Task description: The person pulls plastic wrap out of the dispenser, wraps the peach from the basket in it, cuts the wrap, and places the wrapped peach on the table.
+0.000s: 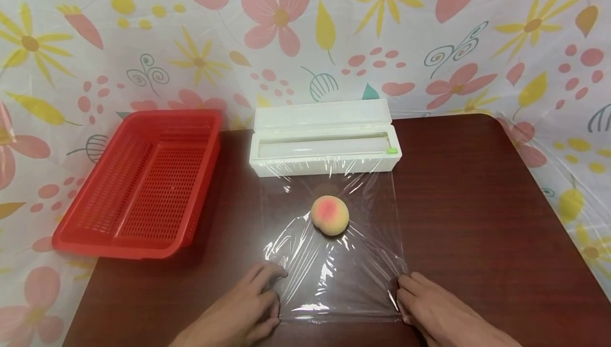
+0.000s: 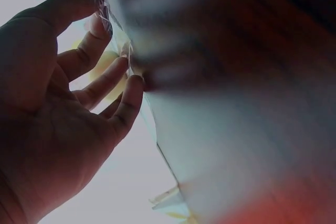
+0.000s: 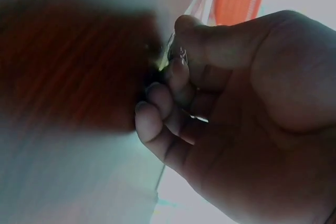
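A sheet of clear plastic wrap (image 1: 329, 288) stretches toward me from a white wrap dispenser box (image 1: 324, 165) whose lid stands raised. A yellow peach with a red blush (image 1: 330, 215) sits in the sheet's middle; whether it lies over or under the film I cannot tell. My left hand (image 1: 250, 304) pinches the near left edge of the wrap between thumb and fingers. The near right corner is pinched by my right hand (image 1: 431, 307). Both wrist views show film at the fingertips, with the left hand (image 2: 79, 77) and right hand (image 3: 220, 87) low over the table.
A red plastic basket (image 1: 200, 198) with slotted sides stands at the left of the dark wooden table (image 1: 477, 204). A small green slider (image 1: 392, 150) sits at the box's right end. A floral sheet (image 1: 286, 60) hangs behind and around the table.
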{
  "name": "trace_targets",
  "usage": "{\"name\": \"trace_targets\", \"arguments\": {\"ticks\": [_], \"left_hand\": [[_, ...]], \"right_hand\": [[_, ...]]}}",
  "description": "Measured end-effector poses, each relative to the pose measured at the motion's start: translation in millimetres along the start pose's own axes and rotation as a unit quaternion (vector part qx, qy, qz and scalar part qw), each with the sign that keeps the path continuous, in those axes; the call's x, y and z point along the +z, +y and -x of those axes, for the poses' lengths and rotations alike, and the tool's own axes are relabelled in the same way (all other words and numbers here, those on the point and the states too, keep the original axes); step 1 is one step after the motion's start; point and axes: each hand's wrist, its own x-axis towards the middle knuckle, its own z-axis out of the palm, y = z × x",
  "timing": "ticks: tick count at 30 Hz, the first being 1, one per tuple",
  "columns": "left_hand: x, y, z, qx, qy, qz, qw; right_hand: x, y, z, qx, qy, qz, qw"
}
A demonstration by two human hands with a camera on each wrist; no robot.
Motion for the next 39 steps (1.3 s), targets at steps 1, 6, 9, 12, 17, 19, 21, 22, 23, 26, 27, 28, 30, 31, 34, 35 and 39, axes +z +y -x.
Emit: {"name": "trace_targets", "arguments": {"ticks": [1, 6, 9, 12, 17, 19, 21, 22, 23, 26, 27, 28, 30, 31, 34, 35, 39], "left_hand": [[-1.3, 0.2, 0.1, 0.001, 0.000, -0.001, 1.0000], [-8.3, 1.0, 1.1, 0.021, 0.019, -0.004, 0.9996], [-13.0, 0.6, 1.4, 0.049, 0.039, 0.000, 0.9980], [-19.0, -0.1, 2.2, 0.069, 0.051, 0.006, 0.9963], [-29.2, 0.2, 3.3, 0.075, 0.054, 0.008, 0.9957], [-33.2, 1.2, 3.5, 0.072, 0.058, 0.003, 0.9958], [-37.0, 2.2, 3.4, 0.066, 0.065, -0.002, 0.9957], [-38.7, 2.7, 3.1, 0.065, 0.071, -0.006, 0.9953], [-40.3, 3.0, 2.6, 0.066, 0.081, -0.010, 0.9945], [-43.9, 3.6, 0.7, 0.068, 0.110, -0.013, 0.9915], [-44.9, 3.7, 0.0, 0.068, 0.120, -0.014, 0.9903], [-45.7, 3.7, -0.4, 0.067, 0.128, -0.012, 0.9895], [-48.0, 4.1, -1.3, 0.057, 0.135, -0.010, 0.9892], [-49.2, 4.0, -1.9, 0.054, 0.139, -0.008, 0.9888], [-53.8, 3.8, -3.0, 0.038, 0.136, -0.007, 0.9900], [-55.4, 3.8, -3.6, 0.033, 0.135, -0.009, 0.9902], [-63.0, 1.5, -5.7, 0.016, 0.137, -0.007, 0.9905]], "right_hand": [[-0.6, -0.1, -0.6, -0.001, 0.001, 0.001, 1.0000], [-5.1, -1.2, 0.2, 0.045, -0.055, -0.088, 0.9936], [-6.9, -1.3, 1.3, 0.068, -0.080, -0.141, 0.9844], [-8.7, -1.4, 0.9, 0.054, -0.054, -0.138, 0.9876], [-20.3, -1.0, -2.9, 0.043, -0.012, -0.123, 0.9914], [-27.1, -0.7, -5.5, 0.038, -0.005, -0.102, 0.9940], [-33.6, -0.3, -8.6, 0.025, 0.009, -0.075, 0.9969], [-36.7, -0.5, -10.5, 0.020, 0.015, -0.057, 0.9980], [-39.5, -0.8, -11.9, 0.016, 0.022, -0.046, 0.9986], [-46.2, -1.6, -15.6, 0.020, 0.033, -0.038, 0.9985], [-47.9, -2.0, -16.6, 0.025, 0.035, -0.036, 0.9984], [-49.3, -2.2, -17.8, 0.028, 0.039, -0.035, 0.9982], [-51.7, -2.1, -19.3, 0.035, 0.049, -0.037, 0.9975], [-53.4, -2.3, -20.5, 0.043, 0.051, -0.035, 0.9972], [-58.2, -1.1, -23.6, 0.055, 0.061, -0.032, 0.9962], [-60.1, -0.7, -24.5, 0.062, 0.060, -0.033, 0.9957], [-64.8, 4.3, -28.1, 0.061, 0.086, -0.038, 0.9937]]}}
